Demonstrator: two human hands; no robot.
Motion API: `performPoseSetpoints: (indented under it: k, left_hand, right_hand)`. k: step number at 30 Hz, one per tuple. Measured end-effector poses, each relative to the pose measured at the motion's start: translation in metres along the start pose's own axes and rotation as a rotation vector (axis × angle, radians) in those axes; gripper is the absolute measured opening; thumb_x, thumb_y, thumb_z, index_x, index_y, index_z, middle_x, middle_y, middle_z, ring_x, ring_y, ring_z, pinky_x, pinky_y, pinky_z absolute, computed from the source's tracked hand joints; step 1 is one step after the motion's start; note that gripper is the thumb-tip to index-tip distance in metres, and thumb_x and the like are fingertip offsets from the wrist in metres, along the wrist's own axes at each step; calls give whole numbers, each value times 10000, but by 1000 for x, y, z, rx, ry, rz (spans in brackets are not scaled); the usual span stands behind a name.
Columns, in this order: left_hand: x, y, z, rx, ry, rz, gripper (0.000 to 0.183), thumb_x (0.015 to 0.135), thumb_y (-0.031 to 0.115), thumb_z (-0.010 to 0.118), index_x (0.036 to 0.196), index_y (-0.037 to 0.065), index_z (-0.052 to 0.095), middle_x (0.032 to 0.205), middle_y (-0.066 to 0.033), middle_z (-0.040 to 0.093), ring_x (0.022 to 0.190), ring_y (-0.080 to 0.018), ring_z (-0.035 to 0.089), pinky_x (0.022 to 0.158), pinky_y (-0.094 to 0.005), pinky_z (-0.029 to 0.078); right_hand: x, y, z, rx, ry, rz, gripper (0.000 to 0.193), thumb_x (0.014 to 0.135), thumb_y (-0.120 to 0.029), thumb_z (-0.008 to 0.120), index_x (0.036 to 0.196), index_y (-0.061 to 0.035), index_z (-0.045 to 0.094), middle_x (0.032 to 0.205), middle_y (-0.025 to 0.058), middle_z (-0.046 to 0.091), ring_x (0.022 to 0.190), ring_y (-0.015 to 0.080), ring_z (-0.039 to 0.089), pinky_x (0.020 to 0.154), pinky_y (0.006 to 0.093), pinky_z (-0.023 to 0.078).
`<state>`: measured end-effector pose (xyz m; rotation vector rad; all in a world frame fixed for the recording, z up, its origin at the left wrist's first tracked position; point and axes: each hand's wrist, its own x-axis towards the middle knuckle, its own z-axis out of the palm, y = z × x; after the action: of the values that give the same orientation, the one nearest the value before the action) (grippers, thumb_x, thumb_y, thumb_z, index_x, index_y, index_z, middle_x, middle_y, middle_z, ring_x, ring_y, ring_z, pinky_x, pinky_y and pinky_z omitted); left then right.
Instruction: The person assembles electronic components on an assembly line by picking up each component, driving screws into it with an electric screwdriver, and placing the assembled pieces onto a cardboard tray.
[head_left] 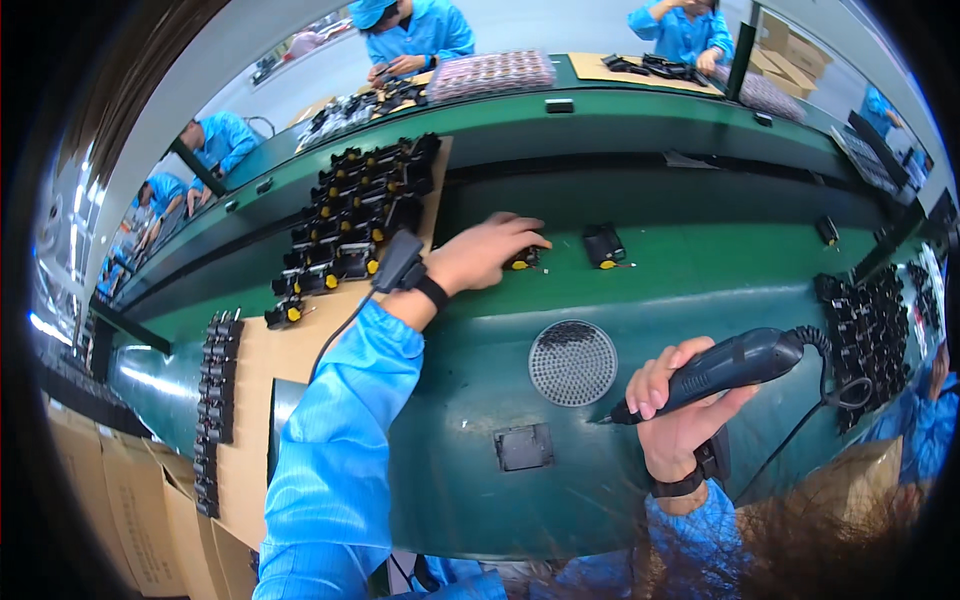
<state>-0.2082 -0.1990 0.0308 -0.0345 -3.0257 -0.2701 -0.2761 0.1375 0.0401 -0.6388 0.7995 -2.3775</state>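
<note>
Gripping a dark screwdriver (735, 365) near its front end with the right hand (690, 410), tip low and leftward, just beside the near right edge of a round dish (575, 380). Probably slanted this way to keep the tip close to the dish and clear of the left arm. Trailing a coiled cord (823, 350) off the back end.

Reaching forward with the left hand (490, 250), palm down and slightly spread, over a black part (522, 261) with yellow on it, on the green strip (700, 262) beyond the dish. Mostly covered; impossible to tell whether gripped or only touched. Followed to the right by a lone part (604, 245), near but apart, perhaps spaced for picking up singly.

Holding, in the dish, dark bits gathered along the far side, likely screws but too small to be sure; bare pits across the near side. Marked nearer on the counter (440, 400) by a dark pad (523, 447).

Lined up on a tan board (255, 385) at left, more parts (350, 215) in close rows, likely for order. Flanked at lower left by cartons (130, 500), contents not visible.
</note>
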Motion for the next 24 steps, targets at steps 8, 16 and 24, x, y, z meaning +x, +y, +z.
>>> performPoseSetpoints:
  k: [8, 16, 24]
  left_hand:
    - [-41, 0, -11, 149, 50, -259, 621, 790, 84, 762, 1362, -38, 551, 1211, -193, 681, 1207, -396, 575, 1037, -463, 516]
    - [-84, 50, -17, 20, 288, -277, 611, 789, 147, 779, 1337, -18, 565, 1229, -196, 565, 1149, -393, 583, 1003, -446, 509]
    - [-167, 201, -26, -361, 211, -124, 662, 777, 178, 830, 1368, 2, 589, 1228, -172, 573, 1108, -372, 610, 933, -438, 540]
  right_hand:
    - [-4, -2, 4, 39, -58, 3, 931, 856, -966, 252, 978, -79, 509, 590, 38, 499, 466, 155, 489, 447, 316, 436]
    - [3, 0, 4, -55, 16, -6, 909, 883, -943, 250, 976, -81, 523, 593, 25, 478, 462, 153, 476, 446, 310, 422]
    - [1, -2, 3, -79, 16, -46, 883, 905, -923, 245, 989, -92, 533, 596, 11, 463, 457, 135, 440, 447, 300, 409]
